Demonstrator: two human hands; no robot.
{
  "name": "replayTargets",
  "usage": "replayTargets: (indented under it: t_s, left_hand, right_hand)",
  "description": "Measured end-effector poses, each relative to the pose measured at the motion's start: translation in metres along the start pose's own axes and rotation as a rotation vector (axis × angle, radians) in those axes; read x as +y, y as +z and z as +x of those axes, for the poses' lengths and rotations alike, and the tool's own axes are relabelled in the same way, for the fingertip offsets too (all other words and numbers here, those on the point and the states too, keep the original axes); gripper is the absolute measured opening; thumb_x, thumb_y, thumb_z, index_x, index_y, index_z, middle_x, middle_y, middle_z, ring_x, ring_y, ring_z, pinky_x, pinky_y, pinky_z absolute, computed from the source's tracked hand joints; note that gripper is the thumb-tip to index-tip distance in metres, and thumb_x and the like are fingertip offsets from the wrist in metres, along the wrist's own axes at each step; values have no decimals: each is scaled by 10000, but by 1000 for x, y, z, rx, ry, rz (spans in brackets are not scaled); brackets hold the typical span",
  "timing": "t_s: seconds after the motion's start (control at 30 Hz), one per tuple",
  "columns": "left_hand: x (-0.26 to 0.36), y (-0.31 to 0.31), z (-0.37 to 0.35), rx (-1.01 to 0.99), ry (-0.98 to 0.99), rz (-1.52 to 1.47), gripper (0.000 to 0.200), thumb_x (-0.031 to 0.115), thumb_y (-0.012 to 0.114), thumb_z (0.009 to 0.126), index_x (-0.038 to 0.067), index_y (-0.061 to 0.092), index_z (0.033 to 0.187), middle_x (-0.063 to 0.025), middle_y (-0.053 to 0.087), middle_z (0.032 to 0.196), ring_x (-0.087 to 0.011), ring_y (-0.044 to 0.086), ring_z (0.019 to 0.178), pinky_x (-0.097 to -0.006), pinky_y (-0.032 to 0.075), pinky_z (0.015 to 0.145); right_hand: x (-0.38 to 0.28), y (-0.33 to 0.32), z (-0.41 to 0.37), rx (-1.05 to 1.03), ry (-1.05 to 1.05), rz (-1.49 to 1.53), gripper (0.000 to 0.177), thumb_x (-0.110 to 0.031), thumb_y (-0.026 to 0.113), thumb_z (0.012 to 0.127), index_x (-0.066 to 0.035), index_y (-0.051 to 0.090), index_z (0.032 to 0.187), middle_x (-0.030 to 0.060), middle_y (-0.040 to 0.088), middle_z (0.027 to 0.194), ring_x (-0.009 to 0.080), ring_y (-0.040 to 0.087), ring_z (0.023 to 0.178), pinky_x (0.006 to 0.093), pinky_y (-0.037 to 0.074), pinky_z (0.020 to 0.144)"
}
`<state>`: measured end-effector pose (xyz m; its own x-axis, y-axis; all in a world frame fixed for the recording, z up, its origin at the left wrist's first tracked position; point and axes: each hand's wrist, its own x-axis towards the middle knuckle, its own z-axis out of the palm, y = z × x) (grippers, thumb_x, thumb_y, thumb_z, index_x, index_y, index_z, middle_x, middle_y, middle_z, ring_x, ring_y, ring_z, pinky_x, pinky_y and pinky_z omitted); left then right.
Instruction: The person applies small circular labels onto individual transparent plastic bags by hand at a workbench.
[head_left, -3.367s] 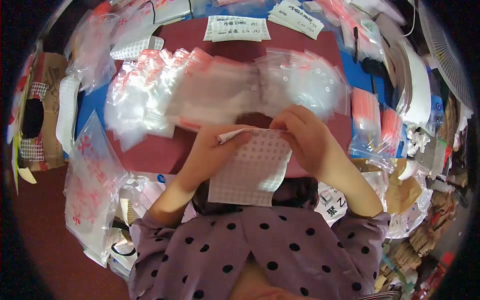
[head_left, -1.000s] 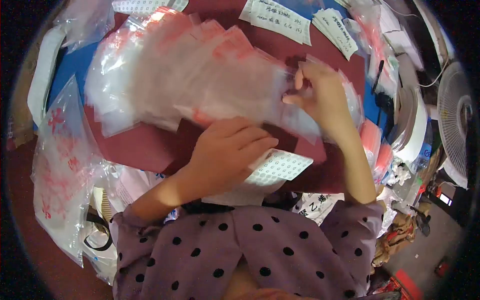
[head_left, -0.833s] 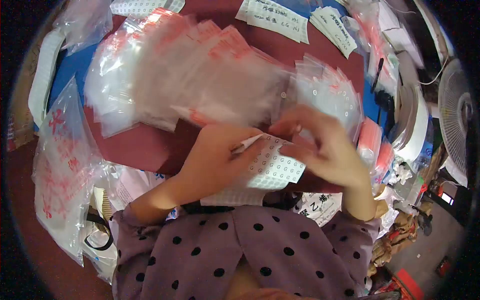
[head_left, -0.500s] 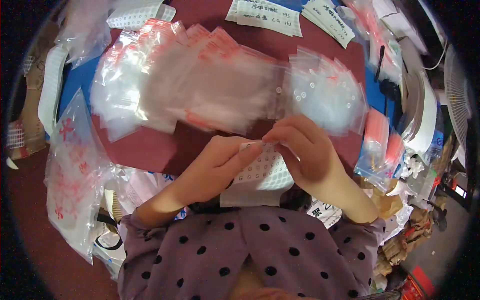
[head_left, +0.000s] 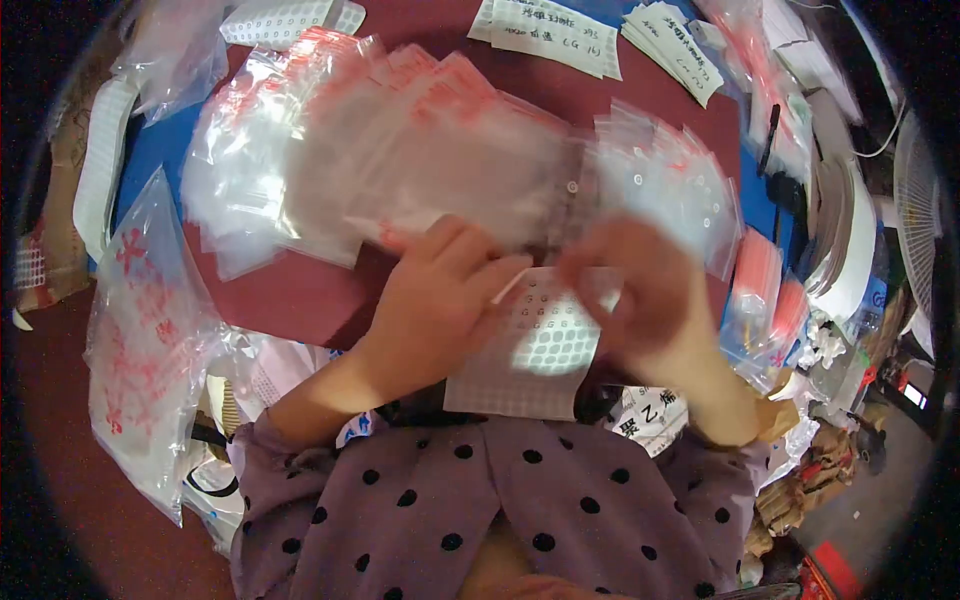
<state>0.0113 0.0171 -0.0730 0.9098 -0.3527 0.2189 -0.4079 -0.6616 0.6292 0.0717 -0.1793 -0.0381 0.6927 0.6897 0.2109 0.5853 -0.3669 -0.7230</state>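
Note:
A white sheet with rows of small round stickers marked G lies low in front of my body. My left hand grips its upper left edge, the fingers bent over it. Beside the upper right part of the sheet is my right hand, smeared by motion, its fingers unclear. Beyond the hands a fanned row of clear zip bags with red edges covers much of the dark red table. Smaller bags bearing round G stickers are fanned out at the right.
Handwritten white slips and more slips lie at the far edge. A large plastic bag with red marks hangs at the left. Red-edged bag bundles and a black pen-like item are at the right.
My right hand has moved right, off the sheet's top edge. My left hand has shifted up and left, with its fingers more bent. More of the sticker sheet shows.

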Motion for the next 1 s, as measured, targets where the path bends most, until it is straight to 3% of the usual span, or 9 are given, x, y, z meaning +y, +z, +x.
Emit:
replayTargets:
  t_s: [0.13,0.23,0.3,0.4,0.53,0.6,0.63,0.83,1.0]
  left_hand:
    - [-3,26,1,49,37,298,319,179,605,737,97,607,1045,-72,553,1123,-260,487,1070,-418,387,896]
    - [-7,29,-1,-51,43,280,391,225,615,746,133,579,1124,-55,537,1180,-266,444,1159,-431,330,972]
    - [-8,29,0,-34,55,240,429,240,618,748,141,553,1160,-50,531,1196,-267,431,1183,-430,342,964]
    - [-8,27,-2,-5,74,266,459,254,620,750,149,532,1188,-52,533,1197,-246,431,1187,-419,346,967]
    - [-8,31,-2,-1,19,228,443,248,617,751,142,538,1175,-51,542,1188,-238,449,1165,-412,350,965]
    - [-9,33,-2,-19,47,216,434,241,613,752,117,541,1161,-59,535,1190,-243,468,1136,-409,349,968]
    - [-10,34,-2,-15,42,211,434,241,613,752,117,541,1161,-59,535,1190,-243,468,1136,-409,349,968]
    - [-11,30,-3,19,49,143,399,239,609,751,75,556,1110,-76,546,1164,-236,484,1104,-387,374,949]
    - [-10,34,-3,23,96,318,355,241,610,745,61,578,1050,-66,545,1149,-225,500,1079,-370,388,932]
  right_hand:
    - [44,-9,48,9,135,-175,238,-51,661,696,-10,579,916,136,581,841,304,574,793,369,461,698]
    - [56,12,64,-163,197,395,281,-64,663,693,-17,563,952,137,559,899,309,565,837,381,459,704]
    - [60,22,71,-172,49,-17,282,44,641,665,-16,513,909,83,508,856,207,547,790,304,452,668]
    - [51,13,72,-115,85,-448,294,51,647,655,-4,506,908,96,499,825,206,550,771,311,480,656]
    - [40,2,74,-208,239,-585,309,50,666,633,2,517,900,108,500,811,241,555,752,324,483,641]
    - [43,11,72,-222,230,101,334,21,712,589,-20,502,844,110,529,830,283,560,753,364,454,614]
    - [47,15,71,-230,232,98,334,21,712,589,-20,502,844,110,529,830,283,560,753,364,454,614]
    - [37,-4,77,-244,261,-683,236,-73,691,652,-30,510,798,143,614,893,323,599,808,383,466,608]
    - [35,2,82,-367,271,-203,241,-49,690,663,-33,491,799,91,570,711,216,603,686,329,465,619]
